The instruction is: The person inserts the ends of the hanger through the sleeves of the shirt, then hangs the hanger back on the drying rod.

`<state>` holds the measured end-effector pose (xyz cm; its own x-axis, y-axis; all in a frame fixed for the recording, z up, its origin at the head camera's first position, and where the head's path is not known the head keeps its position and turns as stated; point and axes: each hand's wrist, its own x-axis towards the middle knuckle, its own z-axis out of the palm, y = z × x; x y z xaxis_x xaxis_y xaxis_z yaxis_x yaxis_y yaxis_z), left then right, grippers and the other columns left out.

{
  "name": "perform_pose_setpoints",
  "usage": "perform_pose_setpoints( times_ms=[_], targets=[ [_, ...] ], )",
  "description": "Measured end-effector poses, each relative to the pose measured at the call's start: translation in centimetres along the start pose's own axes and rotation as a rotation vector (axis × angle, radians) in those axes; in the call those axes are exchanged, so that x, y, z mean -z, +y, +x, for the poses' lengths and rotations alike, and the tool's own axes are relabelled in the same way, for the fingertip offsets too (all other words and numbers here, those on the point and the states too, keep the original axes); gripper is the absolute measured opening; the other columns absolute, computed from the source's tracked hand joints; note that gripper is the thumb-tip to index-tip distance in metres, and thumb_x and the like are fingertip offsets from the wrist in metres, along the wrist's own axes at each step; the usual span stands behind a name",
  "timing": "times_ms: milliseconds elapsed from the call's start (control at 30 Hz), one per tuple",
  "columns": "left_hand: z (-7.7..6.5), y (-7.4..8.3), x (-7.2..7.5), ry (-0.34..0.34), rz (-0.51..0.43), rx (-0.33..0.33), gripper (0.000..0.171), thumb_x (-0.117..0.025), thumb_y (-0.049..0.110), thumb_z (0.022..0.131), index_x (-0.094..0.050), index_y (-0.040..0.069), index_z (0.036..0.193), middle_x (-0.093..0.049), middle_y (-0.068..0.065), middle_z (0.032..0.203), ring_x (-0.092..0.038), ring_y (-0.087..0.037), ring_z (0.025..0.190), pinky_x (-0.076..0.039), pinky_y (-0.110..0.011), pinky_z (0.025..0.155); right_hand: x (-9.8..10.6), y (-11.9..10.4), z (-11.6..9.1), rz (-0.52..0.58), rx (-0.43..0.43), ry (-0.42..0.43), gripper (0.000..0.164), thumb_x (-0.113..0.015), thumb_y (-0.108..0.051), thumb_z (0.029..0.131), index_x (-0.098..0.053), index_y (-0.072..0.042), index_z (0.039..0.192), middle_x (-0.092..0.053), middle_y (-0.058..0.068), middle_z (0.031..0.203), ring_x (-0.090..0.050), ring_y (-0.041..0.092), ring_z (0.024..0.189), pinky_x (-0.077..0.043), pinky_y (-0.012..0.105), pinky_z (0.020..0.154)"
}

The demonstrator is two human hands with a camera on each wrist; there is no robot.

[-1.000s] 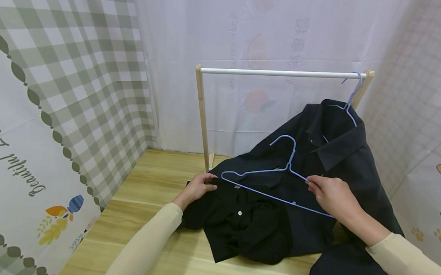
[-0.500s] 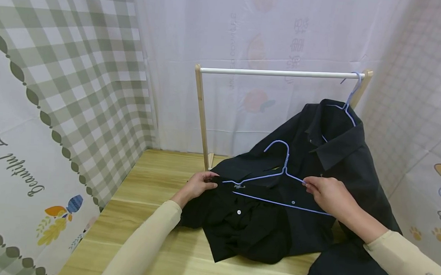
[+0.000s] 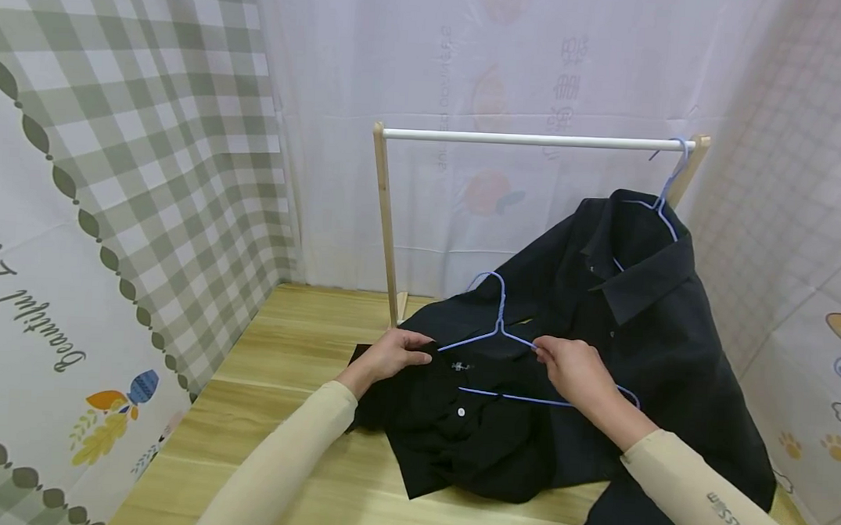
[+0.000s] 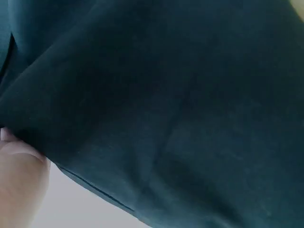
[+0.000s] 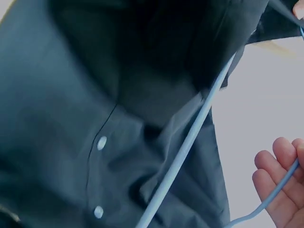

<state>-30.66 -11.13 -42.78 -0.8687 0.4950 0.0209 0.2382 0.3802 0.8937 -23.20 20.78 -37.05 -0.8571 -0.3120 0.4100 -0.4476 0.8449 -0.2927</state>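
Note:
In the head view a black garment [image 3: 483, 453] with a white button lies bunched on the table. My left hand [image 3: 391, 357] pinches its upper left edge between thumb and fingers. My right hand [image 3: 579, 373] grips one sloping arm of a blue wire hanger [image 3: 500, 313], hook upward. The hanger's left end is hidden in the black garment. In the right wrist view the hanger's straight bar [image 5: 180, 156] runs into the dark cloth, past the fingers of my right hand [image 5: 282, 185]. Dark cloth [image 4: 166, 104] fills most of the left wrist view, with my left hand [image 4: 21, 183] holding its edge.
Behind stands a rack with a white rod [image 3: 524, 139] and wooden posts [image 3: 387, 222]. A black collared shirt [image 3: 650, 319] hangs at its right end on another blue hanger [image 3: 666, 195], with its lower part spread over the wooden table [image 3: 297, 343]. Printed curtains [image 3: 187, 127] enclose the sides.
My right hand has moved left, pushing the hanger's left end into the black garment's opening. My left hand has shifted slightly right, still holding the edge.

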Motion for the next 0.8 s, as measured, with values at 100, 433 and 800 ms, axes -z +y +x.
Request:
perform_pose_setpoints(
  times_ms=[100, 433, 800],
  targets=[
    [0.2, 0.3, -0.5, 0.009, 0.012, -0.012, 0.031, -0.067, 0.007, 0.094, -0.068, 0.001, 0.125, -0.067, -0.013, 0.123, -0.058, -0.026, 0.117, -0.046, -0.042, 0.1, -1.4, -1.0, 0.8, -0.003, -0.001, 0.012, 0.012, -0.065, 0.004, 0.091, -0.072, 0.002, 0.101, -0.074, 0.01, 0.09, -0.07, 0.023, 0.08, -0.056, 0.044, 0.07],
    [0.7, 1.9, -1.7, 0.098, -0.047, -0.032, 0.028, -0.068, 0.007, 0.093, -0.071, 0.0, 0.12, -0.067, -0.013, 0.123, -0.059, -0.025, 0.116, -0.046, -0.041, 0.1, -4.5, -3.9, 2.1, 0.004, -0.013, 0.002, 0.008, -0.067, -0.003, 0.093, -0.073, -0.002, 0.098, -0.074, 0.007, 0.087, -0.07, 0.021, 0.078, -0.056, 0.04, 0.067],
    [0.9, 2.8, -1.9, 0.114, 0.023, -0.056, 0.027, -0.069, 0.008, 0.093, -0.071, 0.001, 0.119, -0.067, -0.013, 0.123, -0.058, -0.026, 0.12, -0.046, -0.042, 0.1, -5.2, -4.6, 2.8, 0.186, -0.109, -0.164, 0.034, -0.061, -0.016, 0.1, -0.063, 0.001, 0.129, -0.066, 0.018, 0.123, -0.065, 0.032, 0.105, -0.051, 0.049, 0.091]
  ],
)
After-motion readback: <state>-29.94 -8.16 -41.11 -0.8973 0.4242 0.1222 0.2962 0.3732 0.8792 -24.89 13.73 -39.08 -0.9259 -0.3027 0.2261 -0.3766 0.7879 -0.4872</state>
